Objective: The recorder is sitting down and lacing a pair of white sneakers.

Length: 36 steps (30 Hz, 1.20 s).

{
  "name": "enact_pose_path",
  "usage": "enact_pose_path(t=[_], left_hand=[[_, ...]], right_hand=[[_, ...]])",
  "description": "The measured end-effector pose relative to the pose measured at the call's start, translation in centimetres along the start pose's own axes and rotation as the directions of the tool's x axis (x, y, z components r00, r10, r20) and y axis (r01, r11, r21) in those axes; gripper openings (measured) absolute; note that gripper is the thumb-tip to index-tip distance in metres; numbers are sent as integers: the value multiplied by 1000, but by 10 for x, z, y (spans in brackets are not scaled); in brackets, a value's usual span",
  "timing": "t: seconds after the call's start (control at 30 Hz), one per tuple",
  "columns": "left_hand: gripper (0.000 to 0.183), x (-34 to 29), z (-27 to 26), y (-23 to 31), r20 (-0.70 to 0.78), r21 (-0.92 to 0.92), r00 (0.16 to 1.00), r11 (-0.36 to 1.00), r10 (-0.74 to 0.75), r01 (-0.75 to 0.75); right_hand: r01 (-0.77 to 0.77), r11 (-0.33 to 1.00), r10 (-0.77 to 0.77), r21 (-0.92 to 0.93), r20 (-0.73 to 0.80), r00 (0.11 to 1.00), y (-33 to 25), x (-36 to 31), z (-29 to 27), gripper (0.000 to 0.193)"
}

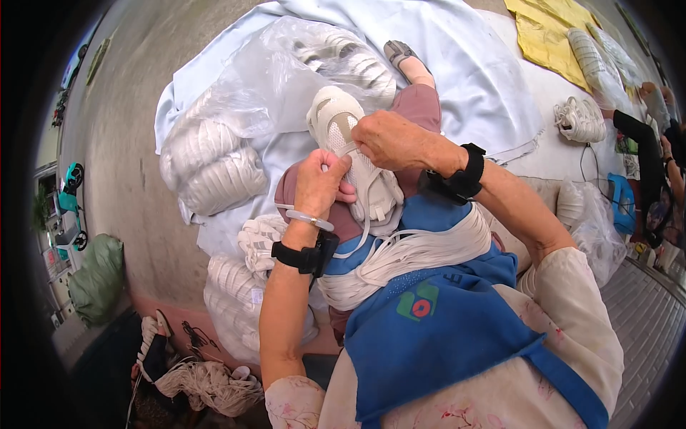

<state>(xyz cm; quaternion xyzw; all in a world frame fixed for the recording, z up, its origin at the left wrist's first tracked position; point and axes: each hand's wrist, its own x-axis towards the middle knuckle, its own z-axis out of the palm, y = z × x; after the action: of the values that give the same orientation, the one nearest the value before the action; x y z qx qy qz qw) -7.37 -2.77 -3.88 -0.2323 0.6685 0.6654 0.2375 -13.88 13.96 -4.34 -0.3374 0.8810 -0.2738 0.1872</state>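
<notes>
White sneaker: sat between the knees, toe pointing away, partly blocked by both hands
Right hand: had a lace pinched, fingertips mostly hidden
Left hand: fingers curled, couldn't tell if it gripped anything
Elbow room: bare pale-blue cloth rightward, wrapped bundles crowding the left

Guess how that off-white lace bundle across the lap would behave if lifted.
The lace bundle would probably flop, since its strands sag over the blue apron. It seems unlikely to roll, lying spread out; loose strands might tangle.
</notes>
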Motion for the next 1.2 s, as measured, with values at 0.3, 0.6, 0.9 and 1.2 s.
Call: enact_pose_path(t=[0.3,0.6,0.9,1.2], left_hand=[[20,0,3,2,-6,36,1000,999,11,-11],[17,0,0,2,34,-48,999,999,-9,10],[14,-1,2,0,6,45,1000,999,24,-24],[13,-3,5,3,-37,300,968,927,247,-225]], right_hand=[[35,998,-38,47,61,997,-2,9,-12,14],[-246,677,263,694,84,961,11,-14,1,15],[22,878,129,478,-281,951,-3,-16,18,6],[48,994,-5,96,-401,916,-16,-26,19,10]])
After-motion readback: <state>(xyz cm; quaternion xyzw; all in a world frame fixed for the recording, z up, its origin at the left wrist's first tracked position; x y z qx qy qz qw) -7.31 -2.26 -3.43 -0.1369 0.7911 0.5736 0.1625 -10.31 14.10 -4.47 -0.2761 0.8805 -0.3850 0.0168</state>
